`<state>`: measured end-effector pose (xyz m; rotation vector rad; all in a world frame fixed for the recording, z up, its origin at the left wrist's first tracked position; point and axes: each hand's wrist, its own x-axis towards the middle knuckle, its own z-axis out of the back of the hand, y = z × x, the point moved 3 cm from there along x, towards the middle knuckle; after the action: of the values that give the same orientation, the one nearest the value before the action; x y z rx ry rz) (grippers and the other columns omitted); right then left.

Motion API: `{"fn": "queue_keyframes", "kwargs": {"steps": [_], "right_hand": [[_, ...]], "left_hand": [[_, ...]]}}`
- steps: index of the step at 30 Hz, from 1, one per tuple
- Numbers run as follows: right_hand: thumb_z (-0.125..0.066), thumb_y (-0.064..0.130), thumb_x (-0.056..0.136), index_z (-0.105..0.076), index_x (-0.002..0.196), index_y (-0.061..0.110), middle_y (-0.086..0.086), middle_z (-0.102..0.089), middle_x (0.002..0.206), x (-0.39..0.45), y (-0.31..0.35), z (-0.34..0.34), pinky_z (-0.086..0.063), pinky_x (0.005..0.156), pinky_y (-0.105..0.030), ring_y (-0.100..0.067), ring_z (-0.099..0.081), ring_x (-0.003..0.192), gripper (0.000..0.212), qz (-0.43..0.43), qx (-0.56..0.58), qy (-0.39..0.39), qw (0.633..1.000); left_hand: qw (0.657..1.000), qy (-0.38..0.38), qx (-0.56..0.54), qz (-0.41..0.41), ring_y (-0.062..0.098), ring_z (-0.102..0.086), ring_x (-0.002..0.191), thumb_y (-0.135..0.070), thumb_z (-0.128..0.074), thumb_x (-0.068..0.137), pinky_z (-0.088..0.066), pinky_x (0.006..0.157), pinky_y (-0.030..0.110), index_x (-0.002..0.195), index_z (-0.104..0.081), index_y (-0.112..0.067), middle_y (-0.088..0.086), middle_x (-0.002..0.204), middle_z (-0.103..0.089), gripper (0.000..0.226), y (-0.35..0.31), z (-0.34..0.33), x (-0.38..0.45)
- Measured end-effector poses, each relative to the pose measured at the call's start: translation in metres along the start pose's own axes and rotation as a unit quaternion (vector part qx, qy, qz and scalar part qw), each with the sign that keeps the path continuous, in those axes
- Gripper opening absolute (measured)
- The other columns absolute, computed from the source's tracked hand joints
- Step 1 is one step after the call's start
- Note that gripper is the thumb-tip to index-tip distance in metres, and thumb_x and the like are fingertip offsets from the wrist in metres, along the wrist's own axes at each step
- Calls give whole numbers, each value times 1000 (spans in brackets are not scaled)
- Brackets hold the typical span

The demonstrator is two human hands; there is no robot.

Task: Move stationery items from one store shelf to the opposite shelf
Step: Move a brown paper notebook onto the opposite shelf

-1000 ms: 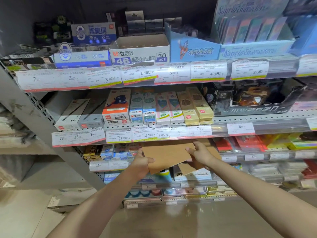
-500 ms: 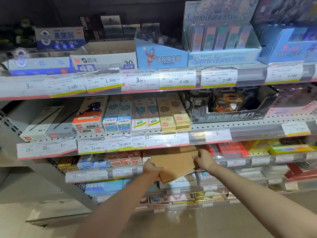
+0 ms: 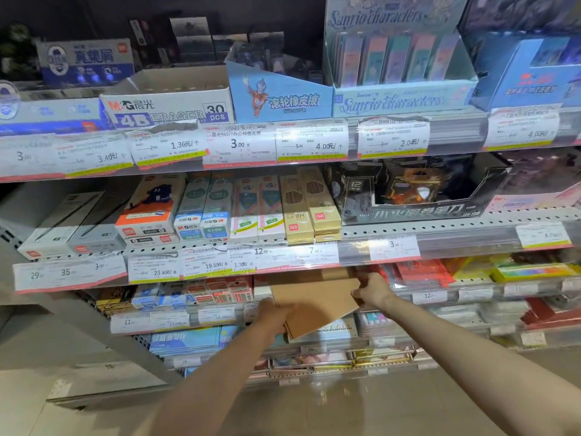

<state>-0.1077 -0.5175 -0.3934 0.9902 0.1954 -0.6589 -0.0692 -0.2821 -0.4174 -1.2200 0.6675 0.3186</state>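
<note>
Left hand: the left hand (image 3: 274, 316) grips the near lower-left corner of the brown cardboard stack (image 3: 314, 302), fingers curled under it and thumb on top.
Right hand: the right hand (image 3: 372, 289) pinches the stack's far right edge, closed on it; the fingertips are tucked behind the card and cannot be seen.
Task's thing: the brown cardboard stack spans the gap between both hands, at the mouth of the third shelf (image 3: 440, 295), just below the price strip (image 3: 251, 262) of the shelf above.
Long axis: it runs from the left hand up and rightward to the right hand, so the stack lies tilted, its left corner lower and nearer the person.
Which hand is nearer: the left hand is nearer the body and lower; the right hand reaches further in and sits higher, close under the price strip.
Key relation: the far end of the stack lies beyond the right hand, under the shelf lip; judging from this, the coming move depends on that end clearing or passing the lip.
Hidden: the far edge of the stack is covered by the price strip, so how deep it goes cannot be told.
Hard to make out: whether it is one folded piece or several sheets; layered edges show near the left hand only.
</note>
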Motion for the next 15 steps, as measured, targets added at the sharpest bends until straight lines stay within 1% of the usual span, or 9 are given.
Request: {"fn": "queue_keyframes", "kwargs": {"steps": [2, 4, 6, 7, 8, 10, 12, 15], "right_hand": [[-65, 0, 74, -58, 106, -8, -21, -66, 102, -1, 2, 0, -55, 74, -40, -35, -64, 90, 34, -18, 20, 23, 999], [-66, 2, 70, -54, 113, -8, -22, -63, 109, 0, 3, -1, -51, 71, -36, -32, -61, 92, 45, -29, 47, 57, 997], [-66, 0, 68, -48, 120, -6, -23, -58, 119, 1, 2, -4, -48, 73, -34, -31, -57, 98, 56, -38, 74, 89, 993], [-65, -3, 69, -47, 120, -5, -22, -58, 118, -2, 4, -6, -48, 73, -31, -29, -56, 96, 54, -42, 90, 112, 989], [-62, -8, 72, -49, 116, -3, -20, -60, 112, -7, 5, -7, -49, 70, -27, -27, -57, 91, 46, -47, 106, 138, 984], [-54, -15, 79, -53, 101, 3, -12, -63, 93, -21, 7, -9, -51, 62, -20, -19, -59, 80, 28, -55, 134, 191, 971], [-52, -16, 80, -56, 93, 3, -8, -68, 82, -35, 6, -9, -55, 64, -22, -18, -65, 76, 24, -58, 178, 231, 955], [-52, -15, 81, -61, 88, 3, -7, -74, 74, -60, 3, -9, -57, 53, -21, -14, -71, 65, 21, -64, 246, 283, 925]], "left_hand": [[999, 11, -31, -2, 32, -59, 105, -12, -70, 77, -53, 88, 46, 114, -52, -3, 20, 116, -62, 41, -2, 1, 0], [998, 31, -51, -2, 32, -57, 108, -10, -66, 80, -50, 93, 47, 115, -50, -6, 18, 118, -60, 39, -5, 3, -4], [996, 47, -80, -2, 30, -54, 107, -7, -58, 85, -48, 91, 45, 115, -46, -10, 16, 117, -56, 32, -6, 6, -8], [993, 57, -100, 0, 29, -54, 104, -6, -54, 88, -49, 87, 44, 116, -44, -12, 16, 115, -55, 31, -6, 8, -11], [990, 69, -121, 3, 28, -54, 101, -5, -50, 90, -49, 81, 42, 119, -42, -15, 14, 114, -54, 32, -6, 11, -14], [985, 95, -146, 5, 27, -54, 98, -3, -46, 91, -50, 72, 38, 124, -41, -18, 14, 117, -54, 36, -8, 18, -22], [981, 123, -152, -6, 28, -56, 99, -1, -45, 92, -52, 69, 37, 126, -41, -17, 16, 119, -55, 38, -10, 26, -32], [976, 160, -142, -30, 27, -56, 96, 0, -45, 91, -52, 64, 35, 126, -41, -17, 15, 118, -55, 39, -12, 40, -51]]}}
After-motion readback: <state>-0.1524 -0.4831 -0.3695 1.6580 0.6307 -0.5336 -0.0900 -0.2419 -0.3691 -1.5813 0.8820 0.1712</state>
